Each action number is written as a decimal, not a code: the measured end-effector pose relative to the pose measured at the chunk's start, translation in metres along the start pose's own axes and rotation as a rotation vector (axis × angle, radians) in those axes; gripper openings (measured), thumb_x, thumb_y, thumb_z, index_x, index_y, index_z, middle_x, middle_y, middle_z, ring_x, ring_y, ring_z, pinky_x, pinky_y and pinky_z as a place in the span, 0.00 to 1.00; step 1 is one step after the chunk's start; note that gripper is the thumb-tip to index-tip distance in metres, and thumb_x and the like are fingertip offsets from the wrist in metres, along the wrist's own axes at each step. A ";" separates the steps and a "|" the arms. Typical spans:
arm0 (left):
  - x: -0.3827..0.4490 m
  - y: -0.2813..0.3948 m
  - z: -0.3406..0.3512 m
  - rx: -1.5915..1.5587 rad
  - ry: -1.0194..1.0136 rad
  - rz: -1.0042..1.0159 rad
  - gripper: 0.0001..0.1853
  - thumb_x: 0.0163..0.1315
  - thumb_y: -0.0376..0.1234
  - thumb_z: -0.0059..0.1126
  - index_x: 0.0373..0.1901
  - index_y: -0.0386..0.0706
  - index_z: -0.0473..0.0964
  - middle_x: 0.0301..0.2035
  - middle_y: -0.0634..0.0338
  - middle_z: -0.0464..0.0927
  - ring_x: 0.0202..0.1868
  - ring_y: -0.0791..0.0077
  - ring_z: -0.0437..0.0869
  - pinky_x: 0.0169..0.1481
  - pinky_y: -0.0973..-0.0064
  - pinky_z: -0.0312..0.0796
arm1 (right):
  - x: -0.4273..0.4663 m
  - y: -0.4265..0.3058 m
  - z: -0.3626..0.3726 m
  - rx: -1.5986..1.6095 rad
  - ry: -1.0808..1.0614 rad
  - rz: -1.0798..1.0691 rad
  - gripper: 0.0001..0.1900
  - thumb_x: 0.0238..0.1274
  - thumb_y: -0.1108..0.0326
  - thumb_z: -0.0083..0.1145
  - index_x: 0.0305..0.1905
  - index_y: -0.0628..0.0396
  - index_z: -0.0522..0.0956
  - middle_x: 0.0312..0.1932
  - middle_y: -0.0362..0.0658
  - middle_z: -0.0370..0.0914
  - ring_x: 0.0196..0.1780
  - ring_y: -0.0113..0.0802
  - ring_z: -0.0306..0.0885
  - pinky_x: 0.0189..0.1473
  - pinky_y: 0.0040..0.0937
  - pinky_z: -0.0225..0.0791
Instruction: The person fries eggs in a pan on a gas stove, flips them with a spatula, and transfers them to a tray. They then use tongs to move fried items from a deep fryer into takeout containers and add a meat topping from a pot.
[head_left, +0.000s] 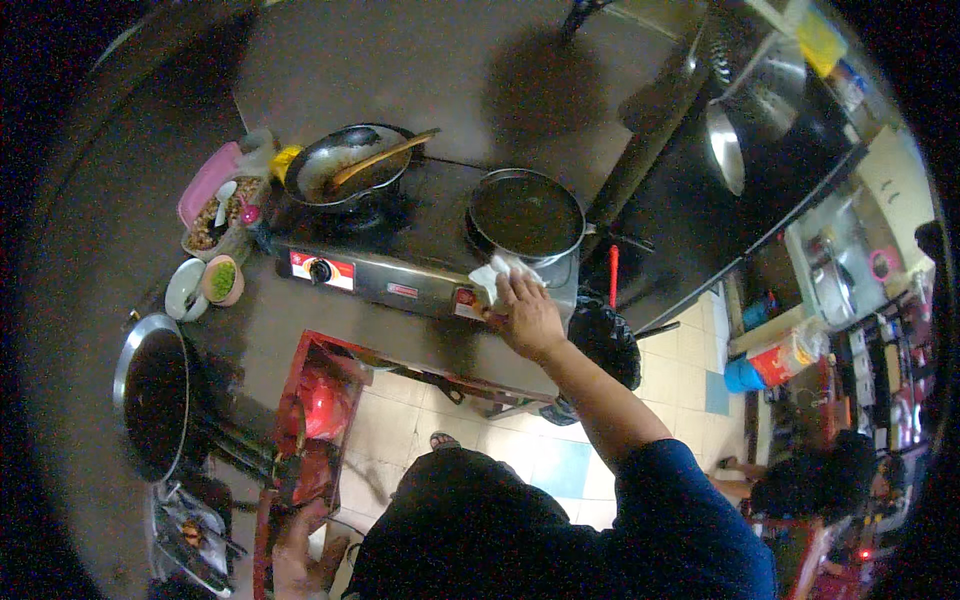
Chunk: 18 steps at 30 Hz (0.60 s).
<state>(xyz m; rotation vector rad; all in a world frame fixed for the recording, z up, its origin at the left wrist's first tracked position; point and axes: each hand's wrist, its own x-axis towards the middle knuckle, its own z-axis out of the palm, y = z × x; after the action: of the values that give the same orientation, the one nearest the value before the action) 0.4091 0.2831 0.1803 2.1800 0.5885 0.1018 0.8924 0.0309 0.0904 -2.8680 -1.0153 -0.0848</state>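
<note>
My right hand presses a crumpled white cloth or tissue onto the front right corner of a steel gas stove. Just behind those fingers a round dark pan sits on the right burner, with dark liquid or a dark bottom inside. On the left burner stands a wok with a wooden spatula leaning across it. Low at the left, my left hand is blurred beside the red frame of the counter, fingers apart, with nothing visible in it.
Left of the stove are a plastic box of chopped food with a white spoon, a white bowl and a pink cup of chopped greens. A large pan lies nearer me. A black bag hangs right; another person is beyond.
</note>
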 end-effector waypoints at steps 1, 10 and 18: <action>-0.006 -0.001 0.004 0.032 -0.008 0.045 0.33 0.59 0.26 0.75 0.68 0.42 0.74 0.55 0.50 0.84 0.47 0.63 0.90 0.52 0.68 0.83 | -0.009 0.008 -0.006 0.004 0.001 0.007 0.43 0.74 0.38 0.53 0.81 0.57 0.59 0.81 0.62 0.58 0.83 0.59 0.55 0.82 0.54 0.50; -0.059 0.015 0.036 0.203 -0.093 0.012 0.40 0.56 0.36 0.80 0.70 0.45 0.70 0.54 0.53 0.86 0.52 0.58 0.88 0.53 0.60 0.81 | -0.036 0.077 -0.013 -0.032 0.032 0.286 0.35 0.77 0.44 0.48 0.80 0.49 0.60 0.75 0.62 0.66 0.64 0.65 0.78 0.58 0.60 0.76; -0.044 0.039 0.077 0.250 -0.041 0.022 0.45 0.56 0.36 0.80 0.75 0.46 0.65 0.54 0.53 0.86 0.52 0.58 0.89 0.55 0.61 0.80 | 0.003 0.136 0.025 0.317 0.149 0.270 0.31 0.81 0.52 0.43 0.81 0.48 0.60 0.69 0.75 0.69 0.60 0.70 0.80 0.61 0.55 0.77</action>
<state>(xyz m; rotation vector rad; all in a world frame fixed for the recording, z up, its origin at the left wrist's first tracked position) 0.4054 0.1871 0.1676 2.4247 0.5796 -0.0050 0.9813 -0.0697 0.0554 -2.6308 -0.5517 -0.1040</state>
